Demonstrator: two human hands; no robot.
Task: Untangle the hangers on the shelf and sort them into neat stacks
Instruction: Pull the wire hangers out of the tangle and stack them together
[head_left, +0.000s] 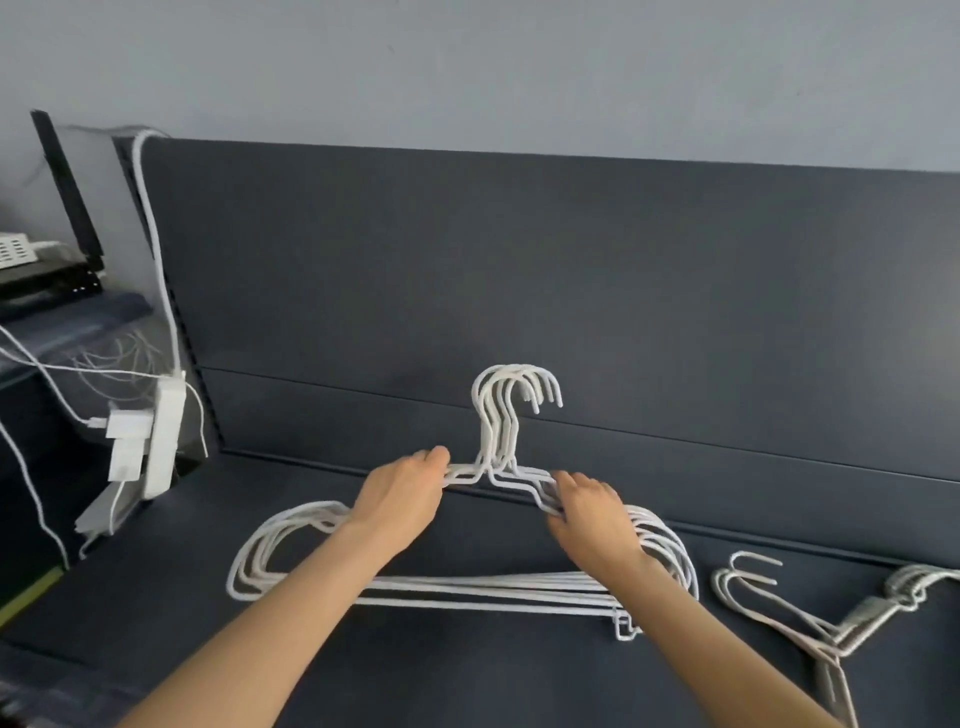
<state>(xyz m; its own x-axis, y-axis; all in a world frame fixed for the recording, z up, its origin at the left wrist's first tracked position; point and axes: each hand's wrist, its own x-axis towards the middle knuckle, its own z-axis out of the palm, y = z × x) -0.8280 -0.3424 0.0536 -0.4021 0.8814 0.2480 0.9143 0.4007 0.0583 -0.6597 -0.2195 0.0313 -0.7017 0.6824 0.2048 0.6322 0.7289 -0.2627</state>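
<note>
Dark shelf (467, 675) before you. Your left hand (402, 496) grips white hanger stack (493, 587) left of hooks (498, 431), right hand (592, 512) grips it right of hooks; stack lies mid-shelf, hooks toward back panel (623, 286). Other hangers (810, 629) lie right; power strip (163, 436) far left.

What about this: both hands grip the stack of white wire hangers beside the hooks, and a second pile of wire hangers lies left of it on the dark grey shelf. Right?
No. The head view shows the second pile of wire hangers right of the stack of white wire hangers, not left. The left hand and right hand do grip the stack, on the dark grey shelf.
</note>
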